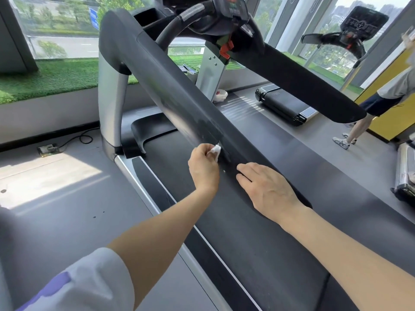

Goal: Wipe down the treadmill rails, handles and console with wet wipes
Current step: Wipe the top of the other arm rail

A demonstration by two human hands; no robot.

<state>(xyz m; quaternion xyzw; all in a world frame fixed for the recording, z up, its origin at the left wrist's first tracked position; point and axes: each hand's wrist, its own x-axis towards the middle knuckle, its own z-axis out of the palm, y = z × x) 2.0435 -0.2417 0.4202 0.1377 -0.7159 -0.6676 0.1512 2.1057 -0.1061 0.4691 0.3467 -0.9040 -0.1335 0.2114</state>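
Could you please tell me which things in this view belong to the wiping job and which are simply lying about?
Job: wet wipe pinched in left hand; near rail under right hand; far rail; console.

Lying about: second treadmill; floor socket; crumpled white bag.

Your left hand, mid-frame, fingers curled in a pinch, forearm reaching up from lower left. Your right hand lies flat, fingers straight, forearm entering from lower right.

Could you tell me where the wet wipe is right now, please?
In the head view, just left of centre, the wet wipe is pinched in the left hand against the near handrail, ahead of the right hand.
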